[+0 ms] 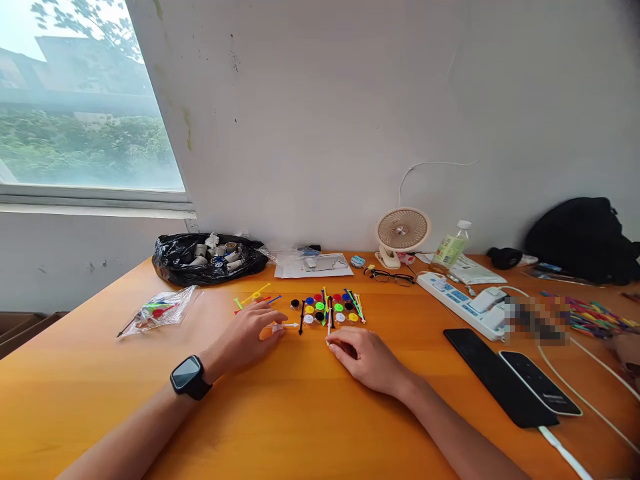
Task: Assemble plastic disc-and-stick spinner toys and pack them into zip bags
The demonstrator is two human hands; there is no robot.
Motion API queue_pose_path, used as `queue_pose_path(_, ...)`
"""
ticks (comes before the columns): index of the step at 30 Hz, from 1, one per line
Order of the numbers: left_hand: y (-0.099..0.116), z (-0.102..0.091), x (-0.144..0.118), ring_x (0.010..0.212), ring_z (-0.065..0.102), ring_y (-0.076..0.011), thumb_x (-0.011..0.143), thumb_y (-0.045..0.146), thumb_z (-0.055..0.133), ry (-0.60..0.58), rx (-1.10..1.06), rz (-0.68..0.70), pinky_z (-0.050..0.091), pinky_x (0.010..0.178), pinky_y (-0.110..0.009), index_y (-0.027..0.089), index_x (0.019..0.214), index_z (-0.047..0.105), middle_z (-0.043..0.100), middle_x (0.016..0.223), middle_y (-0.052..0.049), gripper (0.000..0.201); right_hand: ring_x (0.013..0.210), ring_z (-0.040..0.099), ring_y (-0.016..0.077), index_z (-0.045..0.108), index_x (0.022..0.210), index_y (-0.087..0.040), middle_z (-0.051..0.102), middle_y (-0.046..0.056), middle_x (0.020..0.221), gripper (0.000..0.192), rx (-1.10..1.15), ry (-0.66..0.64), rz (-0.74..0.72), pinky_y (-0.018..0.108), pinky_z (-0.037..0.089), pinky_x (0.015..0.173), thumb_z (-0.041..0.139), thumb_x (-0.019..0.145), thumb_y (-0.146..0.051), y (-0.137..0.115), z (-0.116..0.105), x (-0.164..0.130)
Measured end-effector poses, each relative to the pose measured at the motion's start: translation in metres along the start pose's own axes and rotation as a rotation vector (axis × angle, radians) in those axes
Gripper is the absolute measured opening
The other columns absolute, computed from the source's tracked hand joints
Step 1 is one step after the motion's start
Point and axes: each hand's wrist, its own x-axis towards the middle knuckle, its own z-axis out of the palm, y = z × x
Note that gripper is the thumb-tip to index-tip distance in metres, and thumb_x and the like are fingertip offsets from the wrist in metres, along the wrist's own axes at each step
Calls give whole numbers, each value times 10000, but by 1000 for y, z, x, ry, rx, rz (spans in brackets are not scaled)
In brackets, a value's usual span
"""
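A: Start with the big things. What carries everything?

B: An orange table [310,413] against a white wall. The landmark is the cluster of coloured discs [325,309] near its middle: small round pieces in black, blue, red, yellow, green and white, laid in rough rows, with thin coloured sticks [356,303] lying across and beside them.

A: And around that cluster?

B: Behind it to the left sits a black plastic bag [210,259] holding small spools. Behind it to the right stands a small clip fan [401,233], with a pair of glasses [389,275] in front of the fan. Right of the cluster lies a white power strip [463,303], and nearer than that, two dark phones [515,383] side by side. Well to the left of the cluster is a clear bag [157,311] with more coloured pieces inside.

A: The hands?

B: The left hand [247,337], a smartwatch [189,377] on its wrist, rests flat just in front-left of the cluster, fingers loosely spread, fingertips at a white stick [287,326]. The right hand [363,357] lies just in front of the cluster, fingers curled, tips pinching the near end of another white stick [329,330].

A: How far along does the work look?

B: I judge it early. Discs and sticks mostly lie separate. One yellow-and-red assembly [255,297] left of the cluster may already be joined, though it's too small to be sure.
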Motion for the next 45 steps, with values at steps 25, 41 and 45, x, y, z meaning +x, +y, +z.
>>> queue_pose_path(25,15,31,6,1415,483,-299,1063,254,471,-74,-76,24,445,1176,-521,203,1644,286,475,1608,-146,612,1162,617,300,515,1528,-205,660,137,1281,525,-209,-83,-164,440,498,1025,524,1051,-422,-24,26,1)
queue_pose_path(41,9,33,7,1148,618,-300,1016,267,540,-20,-56,-101,505,989,-477,197,1206,611,711,1214,-116,215,1152,582,309,504,1517,-173,606,144,1279,561,-276,-105,-182,469,490,1022,492,1056,-492,-29,28,7)
queue_pose_path(45,9,34,5,1020,661,-256,1010,223,534,-11,-118,-129,528,913,-424,209,1136,624,691,1115,-83,155,1088,603,275,614,1340,-200,630,104,1176,381,-212,-82,-194,418,498,969,560,1038,-426,-31,26,5)
